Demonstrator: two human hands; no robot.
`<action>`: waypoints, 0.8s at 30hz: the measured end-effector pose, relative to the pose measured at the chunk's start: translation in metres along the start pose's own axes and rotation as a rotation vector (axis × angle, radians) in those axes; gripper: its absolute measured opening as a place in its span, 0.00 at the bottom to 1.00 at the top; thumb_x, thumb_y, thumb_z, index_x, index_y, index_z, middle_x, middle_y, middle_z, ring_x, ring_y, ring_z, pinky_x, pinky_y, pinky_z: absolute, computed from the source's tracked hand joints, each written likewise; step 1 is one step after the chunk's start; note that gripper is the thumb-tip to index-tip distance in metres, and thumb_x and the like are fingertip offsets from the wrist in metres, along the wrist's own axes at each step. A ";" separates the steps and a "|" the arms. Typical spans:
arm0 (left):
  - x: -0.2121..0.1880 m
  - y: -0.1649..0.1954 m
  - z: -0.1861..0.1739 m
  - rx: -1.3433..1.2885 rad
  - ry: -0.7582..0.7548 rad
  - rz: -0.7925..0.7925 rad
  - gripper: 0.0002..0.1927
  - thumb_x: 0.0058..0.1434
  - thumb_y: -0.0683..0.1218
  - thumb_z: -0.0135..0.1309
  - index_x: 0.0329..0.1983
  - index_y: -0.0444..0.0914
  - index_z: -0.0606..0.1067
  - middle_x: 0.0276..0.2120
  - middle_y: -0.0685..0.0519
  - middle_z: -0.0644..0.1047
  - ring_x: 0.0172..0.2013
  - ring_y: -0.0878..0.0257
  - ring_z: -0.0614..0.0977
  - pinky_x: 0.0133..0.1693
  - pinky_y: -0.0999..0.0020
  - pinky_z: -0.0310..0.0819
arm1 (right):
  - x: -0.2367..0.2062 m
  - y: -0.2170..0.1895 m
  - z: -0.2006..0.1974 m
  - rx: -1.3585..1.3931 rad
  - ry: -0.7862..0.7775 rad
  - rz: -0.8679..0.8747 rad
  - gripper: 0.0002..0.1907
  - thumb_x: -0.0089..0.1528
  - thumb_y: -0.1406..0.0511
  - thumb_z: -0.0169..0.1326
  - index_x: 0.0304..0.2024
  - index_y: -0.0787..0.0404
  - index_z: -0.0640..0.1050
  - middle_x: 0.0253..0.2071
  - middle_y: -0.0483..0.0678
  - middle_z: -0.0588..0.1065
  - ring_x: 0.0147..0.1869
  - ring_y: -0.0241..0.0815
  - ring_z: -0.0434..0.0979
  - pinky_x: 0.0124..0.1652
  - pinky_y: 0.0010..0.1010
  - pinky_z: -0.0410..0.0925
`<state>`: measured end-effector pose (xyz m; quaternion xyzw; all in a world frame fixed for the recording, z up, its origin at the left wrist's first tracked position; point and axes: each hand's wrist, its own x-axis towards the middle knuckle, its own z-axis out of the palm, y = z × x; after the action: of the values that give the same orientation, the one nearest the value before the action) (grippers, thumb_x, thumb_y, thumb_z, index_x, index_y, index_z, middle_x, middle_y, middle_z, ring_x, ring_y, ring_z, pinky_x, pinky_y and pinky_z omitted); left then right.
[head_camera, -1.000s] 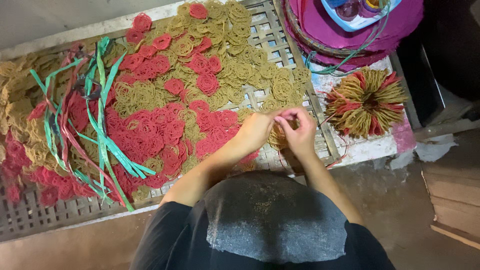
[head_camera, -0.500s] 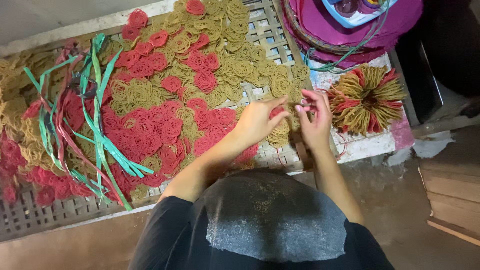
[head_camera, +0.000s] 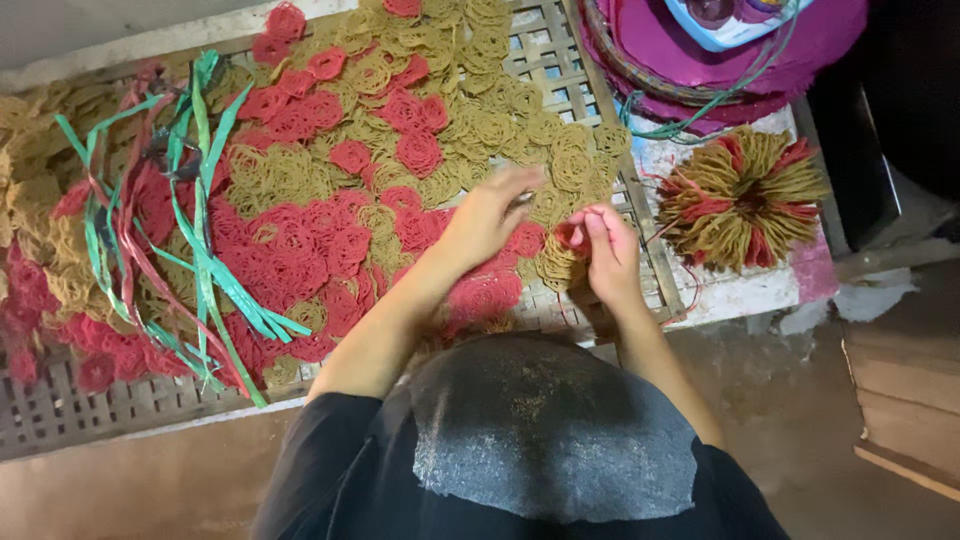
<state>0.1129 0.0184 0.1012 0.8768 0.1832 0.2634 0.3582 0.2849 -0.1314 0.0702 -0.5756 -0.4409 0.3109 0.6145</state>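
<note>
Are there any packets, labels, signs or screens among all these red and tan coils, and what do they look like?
Pale blue and white plastic package or container: top edge, resting on the magenta cloth in the round woven basket; only partly in view, so its kind is unclear.
Labels, signs, screens: none visible.

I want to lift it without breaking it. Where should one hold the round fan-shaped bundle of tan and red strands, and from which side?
The round bundle lies flat on the white board, its strands spreading out from a dark centre. Probably best to come from above and pinch at that centre, where the strands meet; the loose tips would likely bend or slip.
</note>
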 end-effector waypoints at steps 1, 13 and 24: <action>-0.009 -0.012 -0.001 0.129 -0.088 -0.050 0.28 0.59 0.42 0.60 0.64 0.41 0.73 0.63 0.45 0.74 0.63 0.49 0.75 0.64 0.58 0.70 | 0.000 0.000 0.000 -0.068 -0.021 -0.059 0.13 0.78 0.66 0.41 0.51 0.65 0.77 0.34 0.43 0.71 0.39 0.32 0.70 0.44 0.23 0.66; -0.019 -0.052 0.003 -0.272 0.094 -0.430 0.10 0.64 0.43 0.58 0.48 0.38 0.78 0.47 0.49 0.82 0.46 0.59 0.81 0.49 0.63 0.76 | 0.001 0.007 0.022 -0.257 -0.088 -0.062 0.16 0.77 0.64 0.38 0.37 0.63 0.72 0.30 0.43 0.67 0.34 0.31 0.66 0.37 0.27 0.62; -0.023 -0.043 0.022 -0.902 0.215 -0.493 0.10 0.68 0.37 0.54 0.52 0.31 0.74 0.39 0.51 0.80 0.37 0.70 0.80 0.39 0.75 0.77 | 0.011 0.009 0.040 -0.343 -0.306 0.345 0.19 0.73 0.58 0.42 0.34 0.61 0.78 0.19 0.47 0.67 0.26 0.38 0.66 0.31 0.34 0.62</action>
<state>0.1017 0.0243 0.0489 0.5342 0.2881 0.3126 0.7307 0.2546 -0.1031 0.0608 -0.6841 -0.4701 0.4150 0.3725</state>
